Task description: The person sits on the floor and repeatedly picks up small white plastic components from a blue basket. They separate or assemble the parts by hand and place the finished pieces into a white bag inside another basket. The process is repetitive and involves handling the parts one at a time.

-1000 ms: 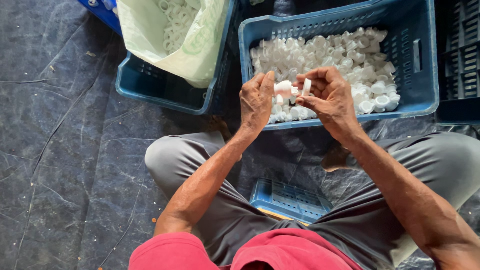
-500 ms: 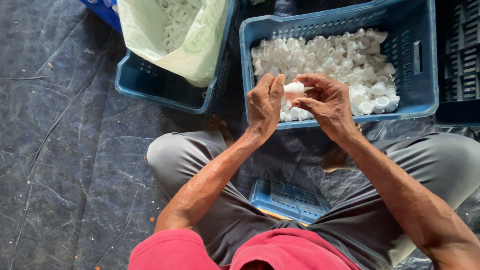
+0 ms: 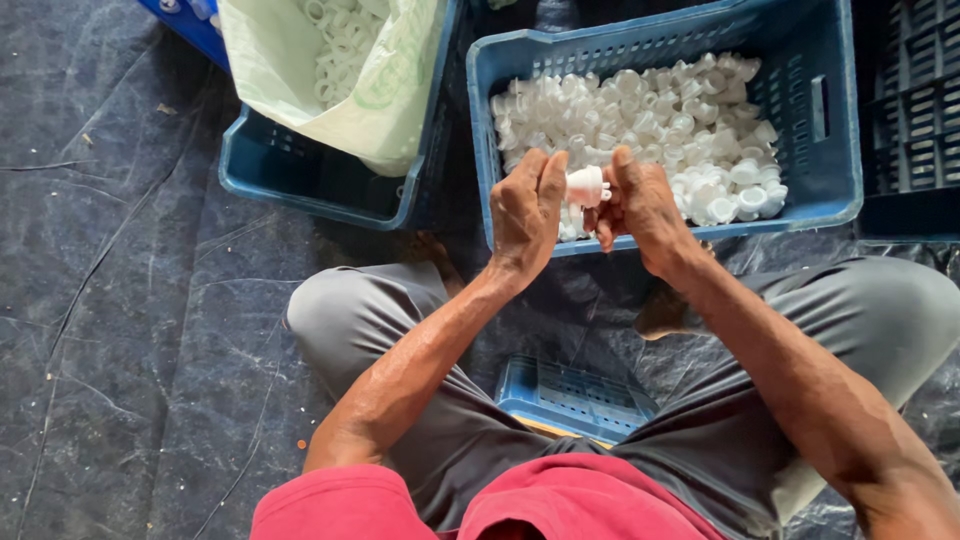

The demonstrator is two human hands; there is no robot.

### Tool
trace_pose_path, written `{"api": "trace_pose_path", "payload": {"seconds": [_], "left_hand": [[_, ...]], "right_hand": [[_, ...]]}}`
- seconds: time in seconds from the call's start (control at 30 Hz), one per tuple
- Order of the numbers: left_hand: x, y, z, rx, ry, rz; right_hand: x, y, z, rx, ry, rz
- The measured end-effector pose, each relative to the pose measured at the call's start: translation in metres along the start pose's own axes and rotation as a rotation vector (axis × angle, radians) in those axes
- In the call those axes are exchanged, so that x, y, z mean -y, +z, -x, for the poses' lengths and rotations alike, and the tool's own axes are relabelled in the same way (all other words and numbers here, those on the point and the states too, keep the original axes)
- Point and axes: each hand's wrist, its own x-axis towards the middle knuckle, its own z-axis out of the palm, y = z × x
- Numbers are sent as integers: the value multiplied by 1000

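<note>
Lying crosswise, white cap (image 3: 586, 186) bridges both hands.

A wrinkled dark plastic sheet (image 3: 130, 300) covers the floor in even, soft daylight.

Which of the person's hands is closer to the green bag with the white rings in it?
Left. The left hand is just right of the green bag; the right hand is farther right, beyond the small white piece.

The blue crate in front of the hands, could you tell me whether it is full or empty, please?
Partly full: the blue crate holds a heap of small white plastic caps over its floor, well below the rim.
</note>
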Motion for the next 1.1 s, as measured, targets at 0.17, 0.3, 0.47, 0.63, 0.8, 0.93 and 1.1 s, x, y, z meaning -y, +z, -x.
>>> {"api": "trace_pose_path", "payload": {"seconds": [0.17,0.3,0.47,0.63,0.8,0.93,1.1], "left_hand": [[7,-4,-6,-3,-3,82],[13,2,-3,14,-73,90],[27,5,-7,7,-127,194],[34,5,-8,50,-285,344],[29,5,-7,47,-290,308],[17,4,-1,13,-129,88],[9,3,-2,3,-96,3]], "right_hand": [[5,-3,4,137,-72,146],[-11,-6,-2,49,12,191],[-12,-14,-4,-7,-145,60],[10,-7,9,52,-493,282],[9,1,9,77,-685,465],[-11,-8,3,-82,-310,650],[-18,-10,-7,-115,-202,164]]}}
